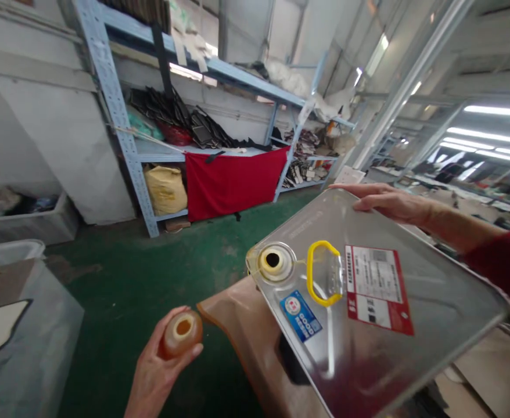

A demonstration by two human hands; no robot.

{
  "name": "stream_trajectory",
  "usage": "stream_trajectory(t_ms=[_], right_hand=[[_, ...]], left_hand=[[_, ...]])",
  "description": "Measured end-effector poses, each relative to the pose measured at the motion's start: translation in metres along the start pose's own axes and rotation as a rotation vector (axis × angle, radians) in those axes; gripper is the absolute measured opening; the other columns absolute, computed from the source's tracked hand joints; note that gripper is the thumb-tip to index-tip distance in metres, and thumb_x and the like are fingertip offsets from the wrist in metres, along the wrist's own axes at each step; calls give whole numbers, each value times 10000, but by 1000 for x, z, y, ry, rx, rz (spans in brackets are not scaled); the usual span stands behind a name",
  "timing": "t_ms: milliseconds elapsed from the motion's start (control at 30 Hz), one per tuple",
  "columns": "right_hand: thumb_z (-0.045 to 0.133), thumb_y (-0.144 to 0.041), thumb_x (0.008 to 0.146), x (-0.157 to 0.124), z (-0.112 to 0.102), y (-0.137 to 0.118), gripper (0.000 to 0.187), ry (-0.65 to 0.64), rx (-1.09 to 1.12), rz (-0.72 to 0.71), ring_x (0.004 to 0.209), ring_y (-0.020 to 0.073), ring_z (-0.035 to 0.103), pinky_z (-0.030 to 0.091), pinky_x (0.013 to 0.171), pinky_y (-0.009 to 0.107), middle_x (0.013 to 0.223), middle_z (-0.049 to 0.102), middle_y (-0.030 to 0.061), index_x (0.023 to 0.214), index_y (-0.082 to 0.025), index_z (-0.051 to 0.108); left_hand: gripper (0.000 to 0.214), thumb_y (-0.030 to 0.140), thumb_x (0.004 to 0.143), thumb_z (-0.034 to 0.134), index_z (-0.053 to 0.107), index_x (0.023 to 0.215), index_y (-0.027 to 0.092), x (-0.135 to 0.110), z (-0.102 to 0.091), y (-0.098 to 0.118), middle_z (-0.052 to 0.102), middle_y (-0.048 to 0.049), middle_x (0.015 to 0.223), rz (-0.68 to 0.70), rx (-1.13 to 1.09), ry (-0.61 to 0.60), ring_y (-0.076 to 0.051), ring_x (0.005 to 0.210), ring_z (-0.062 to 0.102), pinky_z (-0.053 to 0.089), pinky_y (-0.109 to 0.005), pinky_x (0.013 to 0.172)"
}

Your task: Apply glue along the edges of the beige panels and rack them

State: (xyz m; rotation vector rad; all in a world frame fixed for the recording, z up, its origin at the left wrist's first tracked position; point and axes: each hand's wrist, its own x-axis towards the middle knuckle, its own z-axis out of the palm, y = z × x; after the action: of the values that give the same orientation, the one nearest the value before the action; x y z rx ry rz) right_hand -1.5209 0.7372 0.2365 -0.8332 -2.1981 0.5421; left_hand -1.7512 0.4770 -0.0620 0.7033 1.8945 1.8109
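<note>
Fingers (163, 332) of the left hand (157, 360) curl around the bottle (180, 348), thumb closing on its side; the hand comes up from below, holding it over the floor (119, 313), left of the can (363, 354) and apart from it. The bottle's mouth is uncovered. Between bottle and can, a brown sheet (237, 310) spreads and runs beneath the can's left edge. At the can's left corner, the spout (272, 260) gapes, so opening looks done on both vessels. No liquid runs between them; how full either is, or how much work is left, I cannot tell. Right of the spout, the handle (311, 273) is untouched on the can's top. Farther right, the right hand (385, 203) grips the can's far edge, thumb on top, other fingers over the rim, forearm stretched in from the can's right. Whether it tips the can or merely steadies it is unclear.
</note>
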Motion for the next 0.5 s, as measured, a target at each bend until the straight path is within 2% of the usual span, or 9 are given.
stream_trajectory(t_ms=[133, 200, 300, 367, 433, 500], right_hand=[[468, -98, 770, 40, -36, 14, 437, -306, 39, 282, 804, 121, 687, 494, 772, 276, 1071, 696, 85, 1193, -43, 562], [478, -99, 744, 52, -53, 17, 465, -366, 9, 316, 840, 112, 677, 471, 781, 239, 1065, 697, 77, 1200, -50, 548], [480, -100, 721, 53, -66, 12, 424, -281, -170, 330, 1051, 141, 598, 425, 793, 188, 1170, 643, 82, 1123, -36, 598], [475, -71, 729, 50, -69, 10, 379, -223, -270, 358, 1109, 150, 559, 417, 796, 195, 1184, 634, 82, 1077, -21, 618], [481, -49, 753, 50, -71, 16, 326, -202, -319, 309, 1047, 137, 604, 427, 804, 225, 1124, 673, 56, 1035, -36, 644], [554, -35, 741, 57, -74, 34, 254, -145, -372, 178, 896, 118, 675, 458, 773, 236, 1002, 727, 23, 949, -81, 691]], left_hand=[[676, 397, 515, 825, 593, 1129, 237, 10, 22, 8, 658, -61, 1169, 79, -80, -101, -277, 1036, 634, 546, -339, 841], [672, 386, 524, 825, 589, 1136, 242, 16, 32, 16, 649, -63, 1183, 118, -89, -142, -276, 1046, 628, 544, -336, 843], [665, 379, 537, 824, 585, 1140, 232, 25, 48, 32, 638, -77, 1194, 180, -90, -208, -284, 1067, 615, 528, -345, 871], [663, 393, 544, 821, 585, 1139, 220, 31, 61, 41, 636, -89, 1190, 221, -96, -258, -290, 1073, 609, 521, -349, 879], [674, 416, 546, 818, 582, 1145, 214, 36, 73, 47, 631, -95, 1191, 264, -100, -294, -293, 1089, 598, 504, -354, 907], [691, 433, 539, 819, 583, 1149, 209, 38, 83, 50, 630, -100, 1192, 289, -93, -323, -296, 1100, 590, 492, -357, 922]])
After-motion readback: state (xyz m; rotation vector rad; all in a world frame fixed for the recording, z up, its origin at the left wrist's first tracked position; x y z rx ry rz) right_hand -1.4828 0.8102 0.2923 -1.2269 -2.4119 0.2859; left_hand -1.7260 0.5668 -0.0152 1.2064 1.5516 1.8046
